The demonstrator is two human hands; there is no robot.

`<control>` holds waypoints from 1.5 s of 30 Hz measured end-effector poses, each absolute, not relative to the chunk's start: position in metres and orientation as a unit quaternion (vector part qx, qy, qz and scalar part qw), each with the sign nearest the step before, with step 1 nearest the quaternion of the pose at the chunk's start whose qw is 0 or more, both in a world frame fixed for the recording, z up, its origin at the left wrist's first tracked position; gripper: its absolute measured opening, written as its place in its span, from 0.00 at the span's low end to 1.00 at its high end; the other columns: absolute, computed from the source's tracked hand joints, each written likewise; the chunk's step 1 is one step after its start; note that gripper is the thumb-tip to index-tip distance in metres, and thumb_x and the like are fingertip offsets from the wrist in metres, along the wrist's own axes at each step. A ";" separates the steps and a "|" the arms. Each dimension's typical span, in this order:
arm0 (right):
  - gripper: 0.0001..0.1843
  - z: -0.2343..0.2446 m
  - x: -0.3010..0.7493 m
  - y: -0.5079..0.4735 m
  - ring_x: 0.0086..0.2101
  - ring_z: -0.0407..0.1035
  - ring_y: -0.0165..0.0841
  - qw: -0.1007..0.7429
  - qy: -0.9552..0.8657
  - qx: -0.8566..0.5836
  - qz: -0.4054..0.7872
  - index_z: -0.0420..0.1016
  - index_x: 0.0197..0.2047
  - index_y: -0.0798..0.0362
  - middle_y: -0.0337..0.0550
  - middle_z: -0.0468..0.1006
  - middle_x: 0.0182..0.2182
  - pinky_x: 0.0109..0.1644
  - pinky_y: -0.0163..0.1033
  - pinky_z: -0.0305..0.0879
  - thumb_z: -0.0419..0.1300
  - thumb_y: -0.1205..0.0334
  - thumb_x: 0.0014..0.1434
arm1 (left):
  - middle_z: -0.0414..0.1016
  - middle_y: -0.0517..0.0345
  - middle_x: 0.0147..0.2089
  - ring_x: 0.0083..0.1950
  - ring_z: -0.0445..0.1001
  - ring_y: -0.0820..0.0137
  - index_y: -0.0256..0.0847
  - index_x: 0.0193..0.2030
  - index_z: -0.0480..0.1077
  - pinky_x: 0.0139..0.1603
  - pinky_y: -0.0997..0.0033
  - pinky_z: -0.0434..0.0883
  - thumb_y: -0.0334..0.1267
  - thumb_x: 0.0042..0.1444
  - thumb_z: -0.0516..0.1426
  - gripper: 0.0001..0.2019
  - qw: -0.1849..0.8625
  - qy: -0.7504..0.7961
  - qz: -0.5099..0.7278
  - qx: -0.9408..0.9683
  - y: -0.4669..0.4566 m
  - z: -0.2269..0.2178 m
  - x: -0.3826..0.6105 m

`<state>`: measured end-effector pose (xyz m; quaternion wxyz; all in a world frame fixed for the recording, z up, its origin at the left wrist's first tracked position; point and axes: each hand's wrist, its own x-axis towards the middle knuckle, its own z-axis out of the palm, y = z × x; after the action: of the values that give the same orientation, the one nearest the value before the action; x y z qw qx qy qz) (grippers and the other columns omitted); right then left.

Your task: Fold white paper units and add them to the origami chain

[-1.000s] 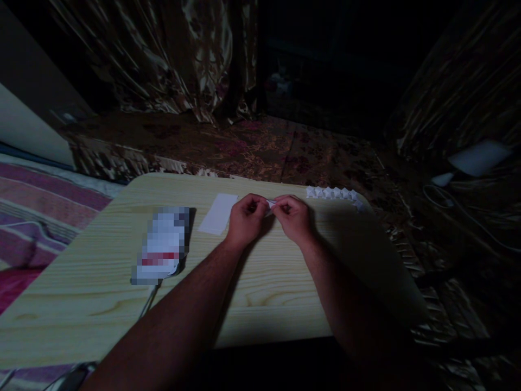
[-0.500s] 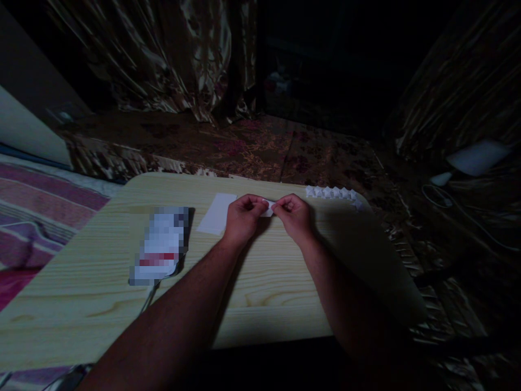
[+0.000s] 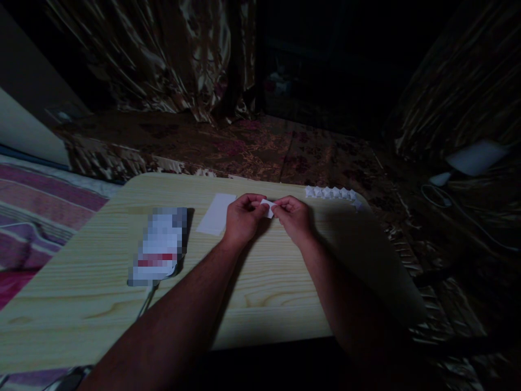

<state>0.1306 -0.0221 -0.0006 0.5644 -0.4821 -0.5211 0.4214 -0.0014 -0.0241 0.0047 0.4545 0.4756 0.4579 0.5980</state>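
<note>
A small white piece of paper [image 3: 267,208] is held between my two hands above the far middle of the table. My left hand [image 3: 245,217] pinches its left side between thumb and fingers. On the right, my right hand [image 3: 292,216] grips the other edge in the same way. The fingers cover much of the paper, so its full shape is hidden. Beside my left hand lies a stack of flat white paper [image 3: 215,213]. Several small folded white paper pieces [image 3: 328,192] sit in a row beyond my right hand.
A blurred-out phone-like object [image 3: 160,239] with a cable rests on the left of the wooden table [image 3: 268,296]. Striped bedding [image 3: 36,201] borders the table's left side. Behind stand a patterned cloth-covered ledge [image 3: 244,144] and curtains [image 3: 203,60]. A white lamp-like object [image 3: 476,157] is at right.
More of the small paper's white face shows between my thumbs, and it looks turned slightly. Both hands have stayed almost in place.
</note>
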 end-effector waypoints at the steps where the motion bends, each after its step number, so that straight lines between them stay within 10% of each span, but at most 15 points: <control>1: 0.09 -0.001 0.131 -0.022 0.19 0.61 0.24 0.563 -0.522 -0.482 0.423 0.72 0.30 0.55 0.35 0.72 0.20 0.23 0.30 0.57 0.63 0.58 0.47 | 0.75 0.57 0.28 0.27 0.70 0.74 0.35 0.37 0.75 0.30 0.75 0.67 0.40 0.41 0.65 0.16 0.455 0.458 0.600 0.474 -0.024 0.005 -0.002; 45: 0.13 -0.003 0.129 -0.024 0.18 0.63 0.25 0.563 -0.530 -0.473 0.423 0.77 0.34 0.56 0.38 0.74 0.19 0.20 0.30 0.57 0.61 0.54 0.52 | 0.75 0.57 0.28 0.27 0.71 0.72 0.36 0.34 0.74 0.31 0.73 0.68 0.42 0.41 0.65 0.15 0.446 0.470 0.609 0.458 -0.025 0.005 -0.002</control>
<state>0.1293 -0.0239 -0.0025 0.5631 -0.4729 -0.5298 0.4226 -0.0020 -0.0252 0.0052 0.4456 0.4579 0.4704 0.6087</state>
